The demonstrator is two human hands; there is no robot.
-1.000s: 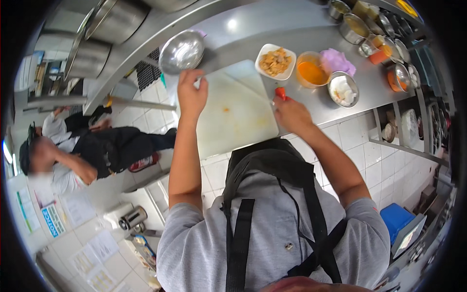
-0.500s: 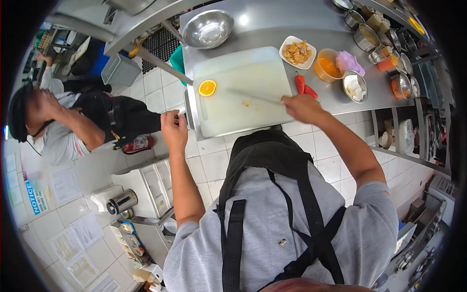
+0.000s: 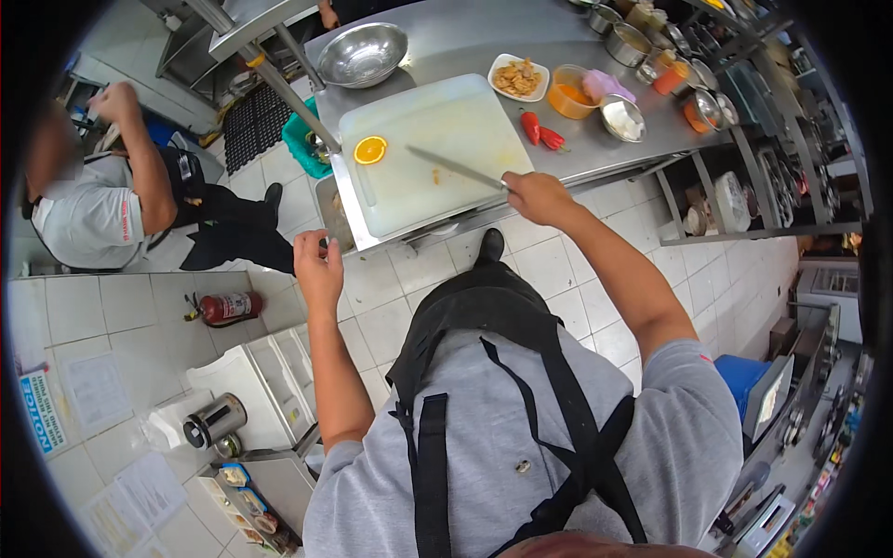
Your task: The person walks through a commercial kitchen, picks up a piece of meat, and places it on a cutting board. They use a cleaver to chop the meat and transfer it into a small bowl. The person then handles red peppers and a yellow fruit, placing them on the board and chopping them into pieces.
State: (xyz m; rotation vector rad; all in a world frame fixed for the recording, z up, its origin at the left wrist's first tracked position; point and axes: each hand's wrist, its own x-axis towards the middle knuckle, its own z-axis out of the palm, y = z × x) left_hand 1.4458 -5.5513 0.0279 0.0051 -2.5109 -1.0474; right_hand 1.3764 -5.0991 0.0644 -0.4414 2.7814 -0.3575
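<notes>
I have my right hand point(image 3: 535, 197) closed round the handle of a long steel kitchen knife point(image 3: 458, 167), lying low over the white plastic cutting board point(image 3: 437, 149); its long axis runs from my hand up-left, tip toward the halved orange point(image 3: 370, 150). My left hand point(image 3: 318, 270) hangs off the counter edge, loosely curled, holding nothing I can make out. I'd bring it up to pin the fruit before slicing.

The left hand point(image 3: 318, 270), which a second ago touches the round steel mixing bowl point(image 3: 363, 54) up on the counter, now hangs off the counter's edge, above the tiled floor. The right hand point(image 3: 532, 195) now grips a long-bladed knife point(image 3: 456, 168) laid across the white plastic cutting board point(image 3: 433, 149). The halved orange point(image 3: 370, 150) now shows on the board's left side.
</notes>
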